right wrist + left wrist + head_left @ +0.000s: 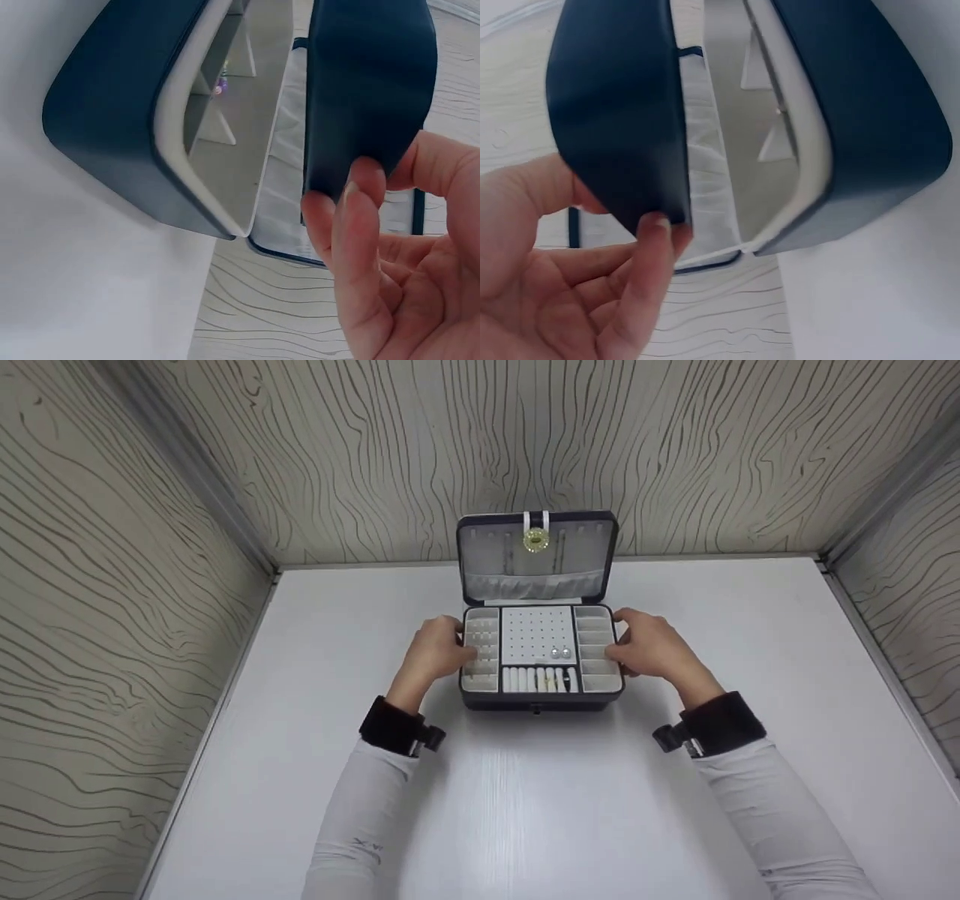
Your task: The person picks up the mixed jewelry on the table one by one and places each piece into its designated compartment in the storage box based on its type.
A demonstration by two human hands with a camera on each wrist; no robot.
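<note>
A dark blue jewelry box [536, 706] stands on the table with its lid [491, 551] raised. My left hand [437, 649] grips the left end of its upper tray [538, 634]; my right hand [651, 645] grips the right end. In the left wrist view, thumb and fingers pinch the tray's side wall [622, 105], which stands apart from the lower box [885, 127]. The right wrist view shows the same gap, with small colored beads [220, 82] inside the base. Two pearl-like earrings [560, 653] and ring rolls [523, 680] sit in the tray.
A round gold-colored ornament [535, 539] hangs on a white strap over the lid's edge. Thin chains [559, 553] hang inside the lid. The white table [360, 607] meets wood-patterned walls [405, 457] at the back and sides.
</note>
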